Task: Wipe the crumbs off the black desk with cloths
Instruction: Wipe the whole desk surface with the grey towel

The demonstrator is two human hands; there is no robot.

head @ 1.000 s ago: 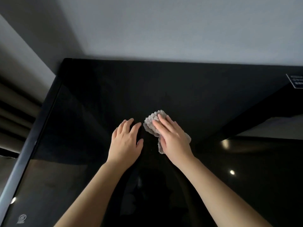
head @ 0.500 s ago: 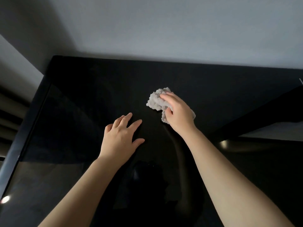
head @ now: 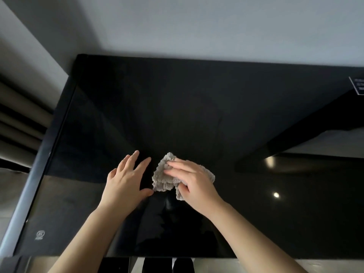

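A crumpled grey cloth [head: 162, 178] lies on the glossy black desk [head: 197, 115] near its middle. My right hand [head: 192, 182] presses down on the cloth with straight fingers that point left, and covers its right half. My left hand [head: 126, 181] rests flat on the desk just left of the cloth, fingers spread, its thumb tip almost touching the cloth's lower edge. No crumbs are visible on the dark surface.
The desk's far edge meets a pale wall [head: 197, 26]. A metal rim [head: 31, 184] runs along the desk's left edge, with curtain folds [head: 17, 119] beyond it. A small white label [head: 357, 90] sits at the far right. Ceiling lights reflect in the right part.
My right hand has pulled the cloth back toward me and to the left, ending next to my left hand. The left hand stayed flat on the desk.
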